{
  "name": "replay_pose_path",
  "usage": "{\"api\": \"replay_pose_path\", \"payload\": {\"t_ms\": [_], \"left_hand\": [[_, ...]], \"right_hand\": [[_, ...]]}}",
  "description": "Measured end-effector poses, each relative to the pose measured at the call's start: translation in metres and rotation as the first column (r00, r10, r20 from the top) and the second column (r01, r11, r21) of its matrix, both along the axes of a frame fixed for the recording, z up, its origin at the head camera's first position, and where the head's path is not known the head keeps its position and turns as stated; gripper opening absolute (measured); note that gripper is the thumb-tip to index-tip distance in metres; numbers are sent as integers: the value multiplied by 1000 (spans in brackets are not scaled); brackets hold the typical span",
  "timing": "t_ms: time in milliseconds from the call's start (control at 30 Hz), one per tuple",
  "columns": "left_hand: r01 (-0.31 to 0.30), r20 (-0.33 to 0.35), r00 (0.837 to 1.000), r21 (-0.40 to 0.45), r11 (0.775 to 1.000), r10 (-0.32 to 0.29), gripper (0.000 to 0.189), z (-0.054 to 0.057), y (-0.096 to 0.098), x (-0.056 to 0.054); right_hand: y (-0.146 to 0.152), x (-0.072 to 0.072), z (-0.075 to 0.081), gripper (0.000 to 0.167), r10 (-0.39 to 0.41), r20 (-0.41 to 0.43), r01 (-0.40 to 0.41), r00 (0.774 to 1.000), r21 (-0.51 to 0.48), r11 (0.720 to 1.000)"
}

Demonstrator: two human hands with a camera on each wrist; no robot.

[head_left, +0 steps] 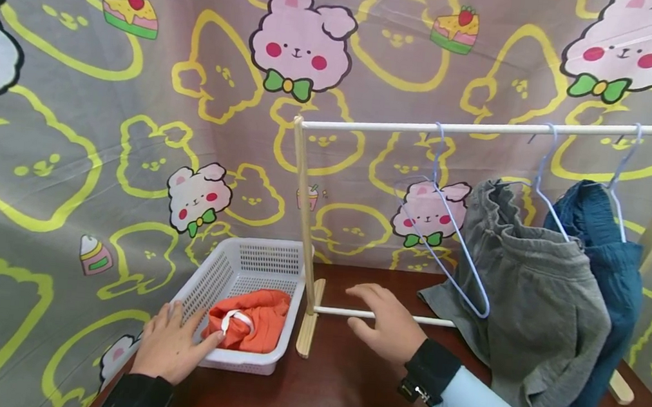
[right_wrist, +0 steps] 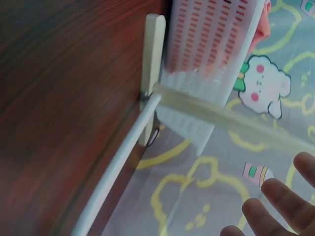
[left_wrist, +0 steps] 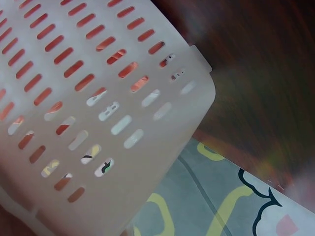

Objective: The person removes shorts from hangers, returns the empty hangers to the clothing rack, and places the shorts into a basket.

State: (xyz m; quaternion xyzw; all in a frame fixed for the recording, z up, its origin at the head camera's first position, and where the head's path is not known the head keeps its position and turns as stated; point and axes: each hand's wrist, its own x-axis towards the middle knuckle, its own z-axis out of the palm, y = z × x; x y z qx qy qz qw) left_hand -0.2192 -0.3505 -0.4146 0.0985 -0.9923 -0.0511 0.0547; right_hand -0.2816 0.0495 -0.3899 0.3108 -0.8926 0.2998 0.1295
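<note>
An orange garment point(head_left: 260, 317) with a white drawstring lies bunched in a white perforated plastic basket point(head_left: 272, 245). My left hand point(head_left: 170, 345) is at the basket's near left corner, fingers spread, thumb close to the garment; whether it touches the cloth I cannot tell. The left wrist view is filled by the basket's slotted wall point(left_wrist: 98, 78), and the hand is hardly seen there. My right hand point(head_left: 388, 325) hovers right of the rack's wooden post point(head_left: 305, 221), holding nothing. Its fingertips point(right_wrist: 285, 196) show at the right wrist view's lower right corner.
From the rack's white rail point(head_left: 367, 127) hang a bare lilac hanger point(head_left: 462, 241), grey pants point(head_left: 544, 306) and blue pants point(head_left: 616, 280) on hangers. The rack's foot point(head_left: 308, 331) stands beside the basket on a dark wooden table point(head_left: 333, 391). A patterned curtain point(head_left: 156, 85) hangs behind.
</note>
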Motion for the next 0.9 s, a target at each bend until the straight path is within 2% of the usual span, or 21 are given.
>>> {"api": "replay_pose_path", "payload": {"t_ms": [200, 500, 600, 900], "left_hand": [[19, -9, 1000, 1, 1000, -19, 107, 0, 0, -1], [44, -17, 999, -10, 999, -44, 104, 1, -2, -3], [46, -22, 999, -14, 999, -46, 103, 1, -3, -2], [72, -56, 996, -23, 997, -73, 99, -1, -5, 3]], "right_hand": [[29, 6, -10, 47, -44, 19, 45, 999, -37, 998], [75, 15, -18, 43, -105, -68, 101, 992, -57, 993], [88, 19, -19, 45, -131, -73, 128, 989, -46, 991], [113, 33, -24, 43, -218, 34, 218, 975, 8, 976]]}}
